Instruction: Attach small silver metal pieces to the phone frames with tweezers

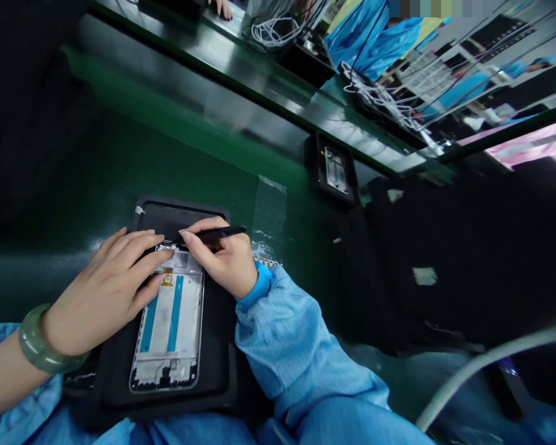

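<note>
An opened phone frame [185, 321], silvery with two blue strips and an orange flex piece, lies in a black foam tray [217, 358] in front of me. My left hand [115, 272] rests over the frame's upper left, fingers stretched out and fingertips at its top edge. Pinched in my right hand [227, 259] is a black pen-like tool [222, 233], its tip pointing left to the frame's top end. That tip is partly hidden by my fingers, so I cannot tell whether it touches.
Another phone frame [336, 170] sits in a black tray at the back right. Dark stacked trays [445, 259] rise on the right, with a pale hose [482, 364] before them. Clear tape [269, 210] lies on the green bench [167, 161]. Cable coils [273, 31] and co-workers are beyond.
</note>
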Demonstrator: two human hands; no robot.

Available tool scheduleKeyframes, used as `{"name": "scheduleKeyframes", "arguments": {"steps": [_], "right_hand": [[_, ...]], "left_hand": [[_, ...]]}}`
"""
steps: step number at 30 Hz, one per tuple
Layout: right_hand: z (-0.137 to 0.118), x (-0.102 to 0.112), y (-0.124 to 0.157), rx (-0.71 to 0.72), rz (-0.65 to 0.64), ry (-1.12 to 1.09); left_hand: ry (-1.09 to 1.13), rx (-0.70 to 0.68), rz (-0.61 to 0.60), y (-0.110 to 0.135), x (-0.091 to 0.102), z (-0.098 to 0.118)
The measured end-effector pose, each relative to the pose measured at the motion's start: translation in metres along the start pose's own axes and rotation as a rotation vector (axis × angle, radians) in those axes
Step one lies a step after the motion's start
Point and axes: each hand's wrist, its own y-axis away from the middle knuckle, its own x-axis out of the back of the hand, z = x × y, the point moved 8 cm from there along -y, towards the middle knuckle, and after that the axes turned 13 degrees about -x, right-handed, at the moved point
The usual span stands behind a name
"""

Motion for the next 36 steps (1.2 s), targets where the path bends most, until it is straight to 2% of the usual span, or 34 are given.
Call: {"name": "scheduleKeyframes", "arguments": {"steps": [5,12,20,23,25,27,29,32,34,36], "right_hand": [[0.001,0.001,0.001,-0.006,-0.004,-0.032],[-0.006,-0.003,0.002,0.09,-0.053,-0.007],[0.004,-0.008,0.0,-0.009,-0.091,-0.07],[0.013,0.0,-0.003,-0.084,-0.02,-0.179],[0.013,0.014,-0.006,-0.055,0.083,-0.201],[0.003,0.033,-0.01,0.057,0.201,-0.052],[-0.004,0.039,-0.015,0.116,0.206,0.267],[0.014,0.029,-0.026,-0.048,-0.023,0.723],[0.03,0.025,-0.031,-0.17,-0.151,0.858],[0.038,0.028,-0.042,-0.214,-0.167,0.912]], "left_hand": [[0.009,0.004,0.009,0.001,-0.001,-0.002],[0.015,0.002,0.006,0.002,-0.002,-0.003],[0.013,-0.009,-0.005,0.002,-0.002,-0.003],[0.022,-0.009,-0.001,0.002,-0.003,-0.004],[0.033,0.004,0.007,0.002,-0.003,-0.005],[0.049,0.014,0.011,0.003,-0.003,-0.006],[0.064,0.023,0.01,0.003,-0.003,-0.006],[0.072,0.032,0.08,0.003,0.006,-0.006],[0.066,0.051,0.2,0.004,0.021,-0.008],[0.043,0.105,0.336,0.007,0.039,-0.013]]}}
